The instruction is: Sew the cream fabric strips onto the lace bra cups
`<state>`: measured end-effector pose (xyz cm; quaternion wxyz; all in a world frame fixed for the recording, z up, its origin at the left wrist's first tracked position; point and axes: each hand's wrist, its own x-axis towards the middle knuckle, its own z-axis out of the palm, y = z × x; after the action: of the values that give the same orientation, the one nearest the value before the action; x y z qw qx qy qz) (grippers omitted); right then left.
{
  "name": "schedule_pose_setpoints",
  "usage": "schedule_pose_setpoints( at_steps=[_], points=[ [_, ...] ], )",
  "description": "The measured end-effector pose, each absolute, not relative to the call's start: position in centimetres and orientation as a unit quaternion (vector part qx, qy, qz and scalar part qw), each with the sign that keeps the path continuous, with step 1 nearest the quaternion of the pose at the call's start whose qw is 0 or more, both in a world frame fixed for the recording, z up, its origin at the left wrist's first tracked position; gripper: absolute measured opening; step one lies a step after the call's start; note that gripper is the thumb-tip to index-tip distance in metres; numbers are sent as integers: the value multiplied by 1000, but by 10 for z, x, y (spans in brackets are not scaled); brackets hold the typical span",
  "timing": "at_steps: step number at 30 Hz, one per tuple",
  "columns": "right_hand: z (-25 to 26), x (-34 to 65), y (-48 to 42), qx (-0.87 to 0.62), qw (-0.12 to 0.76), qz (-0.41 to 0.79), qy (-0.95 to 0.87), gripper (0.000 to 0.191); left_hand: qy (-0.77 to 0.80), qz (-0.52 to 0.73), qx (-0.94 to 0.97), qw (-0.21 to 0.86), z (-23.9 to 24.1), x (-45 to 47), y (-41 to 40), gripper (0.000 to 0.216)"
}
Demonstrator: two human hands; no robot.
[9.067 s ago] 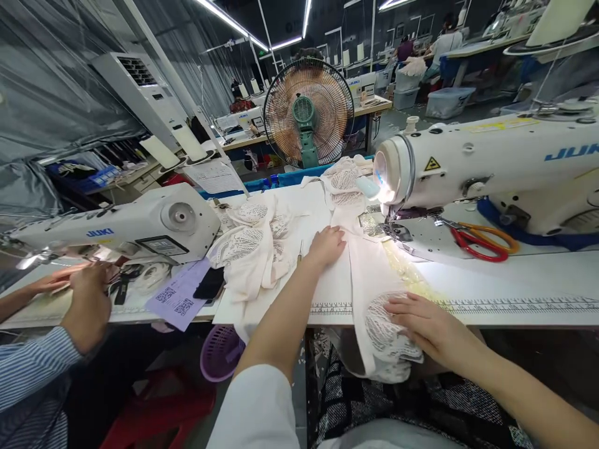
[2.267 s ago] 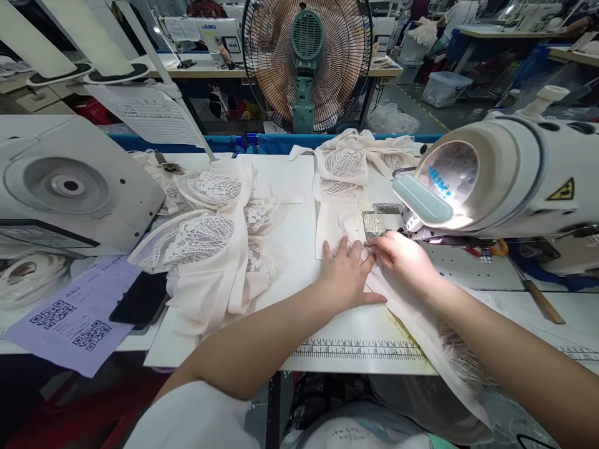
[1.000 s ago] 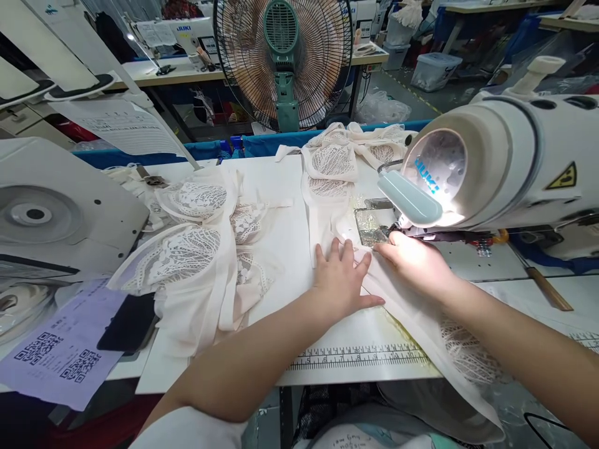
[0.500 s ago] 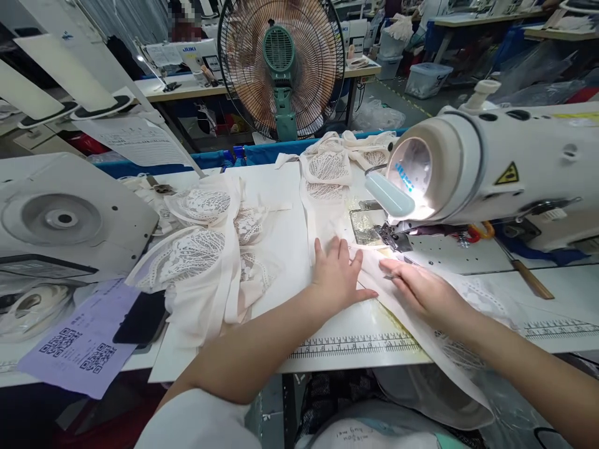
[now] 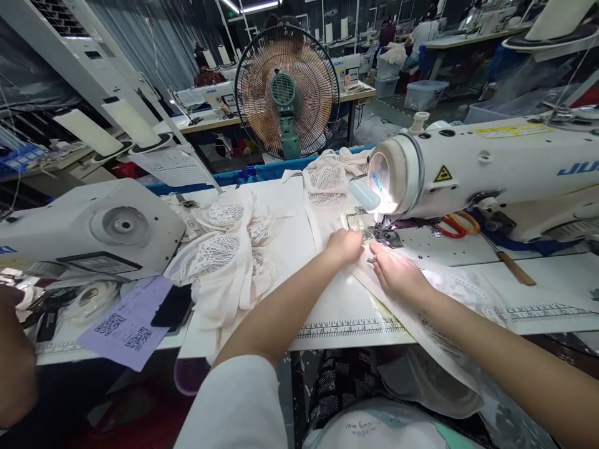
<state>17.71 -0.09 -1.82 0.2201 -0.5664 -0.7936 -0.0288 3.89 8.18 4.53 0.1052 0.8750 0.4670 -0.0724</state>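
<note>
Cream fabric (image 5: 360,274) lies under both hands (left hand (image 5: 345,242), right hand (image 5: 395,272)); fingers flat, unclenched, beside the presser foot (image 5: 381,236)

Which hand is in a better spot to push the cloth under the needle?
Probably the left hand. It lies flat on the cream fabric right beside the presser foot of the sewing machine. The right hand rests on the fabric nearer the table's front edge, better for steering.

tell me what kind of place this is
Most likely a garment factory sewing floor: a Juki sewing machine at the person's hands, a pile of lace pieces on the table, and further rows of machine tables behind the fan.
</note>
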Motion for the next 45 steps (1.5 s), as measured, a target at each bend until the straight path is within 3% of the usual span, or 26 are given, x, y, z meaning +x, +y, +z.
schedule_pose_setpoints(
  at_steps=[15,21,27,34,38,45],
  points=[
    [-17,130,14,-525,192,27,-829,32,520,-124,835,129,62,-3,91,15],
    [-21,137,3,-513,206,40,-832,41,513,-31,855,64,40,-13,64,25],
    [-8,149,11,-502,203,63,-839,36,368,9,930,-16,20,-33,56,39],
    [16,158,39,-544,196,40,-815,26,401,-20,916,-12,17,-26,36,35],
    [18,154,52,-551,178,29,-815,26,436,-15,900,9,21,-27,35,55],
    [7,145,64,-552,141,16,-822,32,451,-67,889,33,30,-31,40,63]
  ],
)
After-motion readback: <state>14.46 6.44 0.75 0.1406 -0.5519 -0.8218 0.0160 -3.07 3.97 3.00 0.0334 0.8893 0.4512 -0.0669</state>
